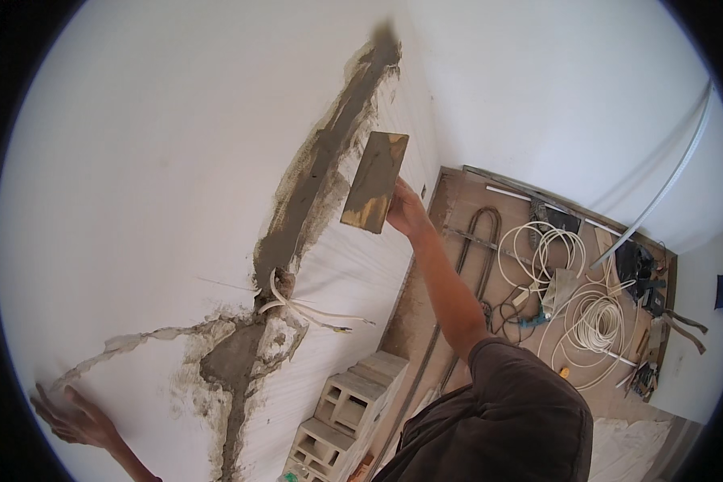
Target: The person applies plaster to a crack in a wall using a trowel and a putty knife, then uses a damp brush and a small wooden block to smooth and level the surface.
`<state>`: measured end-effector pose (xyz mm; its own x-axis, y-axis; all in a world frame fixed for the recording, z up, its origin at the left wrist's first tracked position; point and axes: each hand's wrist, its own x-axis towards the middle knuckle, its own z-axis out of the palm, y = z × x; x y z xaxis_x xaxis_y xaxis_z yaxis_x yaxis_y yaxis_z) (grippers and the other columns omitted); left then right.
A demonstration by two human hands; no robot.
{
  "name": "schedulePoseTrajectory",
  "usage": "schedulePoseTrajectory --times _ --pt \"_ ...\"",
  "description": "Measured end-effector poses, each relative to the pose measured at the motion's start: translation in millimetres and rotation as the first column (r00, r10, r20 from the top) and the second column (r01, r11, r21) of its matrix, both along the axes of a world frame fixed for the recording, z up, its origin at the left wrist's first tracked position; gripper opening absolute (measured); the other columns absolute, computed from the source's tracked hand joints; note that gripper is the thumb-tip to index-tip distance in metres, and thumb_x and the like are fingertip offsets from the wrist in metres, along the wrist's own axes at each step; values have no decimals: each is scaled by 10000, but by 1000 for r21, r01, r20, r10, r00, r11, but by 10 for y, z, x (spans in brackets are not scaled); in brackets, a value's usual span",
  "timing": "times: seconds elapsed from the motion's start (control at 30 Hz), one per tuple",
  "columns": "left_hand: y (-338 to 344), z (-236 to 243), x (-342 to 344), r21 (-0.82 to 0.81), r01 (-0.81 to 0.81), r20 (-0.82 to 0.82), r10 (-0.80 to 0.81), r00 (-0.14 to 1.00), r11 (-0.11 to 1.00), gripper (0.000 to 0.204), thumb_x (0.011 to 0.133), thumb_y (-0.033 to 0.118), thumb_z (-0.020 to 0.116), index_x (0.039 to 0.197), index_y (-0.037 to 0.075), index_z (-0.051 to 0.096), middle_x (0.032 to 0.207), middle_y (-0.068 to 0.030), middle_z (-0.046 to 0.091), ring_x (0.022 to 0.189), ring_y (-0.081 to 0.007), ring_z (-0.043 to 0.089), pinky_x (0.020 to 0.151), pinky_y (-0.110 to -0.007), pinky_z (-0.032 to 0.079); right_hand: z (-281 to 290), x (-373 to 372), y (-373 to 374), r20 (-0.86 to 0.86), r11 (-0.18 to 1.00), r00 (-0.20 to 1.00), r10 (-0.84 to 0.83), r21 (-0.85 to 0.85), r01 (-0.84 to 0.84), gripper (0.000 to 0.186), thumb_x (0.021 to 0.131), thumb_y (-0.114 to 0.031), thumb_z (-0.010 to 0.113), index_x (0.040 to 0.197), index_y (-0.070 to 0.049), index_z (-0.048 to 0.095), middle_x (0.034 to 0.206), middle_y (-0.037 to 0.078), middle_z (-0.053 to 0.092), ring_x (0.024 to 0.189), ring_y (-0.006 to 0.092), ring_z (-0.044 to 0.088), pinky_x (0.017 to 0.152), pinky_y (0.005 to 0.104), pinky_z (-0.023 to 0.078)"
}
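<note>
r hand [407, 210] clenched on trowel [375, 183], grip partly hidden behind blade; trowel just right of filled chase [317, 161]. l hand [80, 419] fingers spread at wall [136, 201], nothing held. prob smoothing step; next move likely needs blade flat vs chase, clear of wires [283, 300].

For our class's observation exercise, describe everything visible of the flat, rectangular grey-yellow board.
The board looks smeared with mortar, yellowish patches near its lower end. Its material is unclear; no handle shows. It slants, top rightward, before the white wall, right of the long grey mortar strip. The right hand's grip holds its right edge.
</note>
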<state>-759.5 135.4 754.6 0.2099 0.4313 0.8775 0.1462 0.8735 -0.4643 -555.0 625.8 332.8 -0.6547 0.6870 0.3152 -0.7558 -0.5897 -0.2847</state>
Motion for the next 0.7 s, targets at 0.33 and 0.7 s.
schedulePoseTrajectory --times 0.33,0.7 --pt "-12 -54 -54 -4 58 -7 -58 998 998 681 887 680 268 1417 258 337 1480 -47 310 1375 -236 274 1113 -526 199 175 -266 -333 230 993 966 -118 4 121 492 946 -188 481 1387 -41 320 1293 104 493 1158 216 521 960 389 455" --pt "-5 -65 -43 -22 47 -24 -47 999 999 671 892 660 275 1409 236 337 1470 -66 321 1371 -244 280 1121 -518 194 296 -391 -200 307 839 834 -459 459 293 556 837 -81 603 1322 28 354 1211 119 513 1122 189 497 987 343 385"
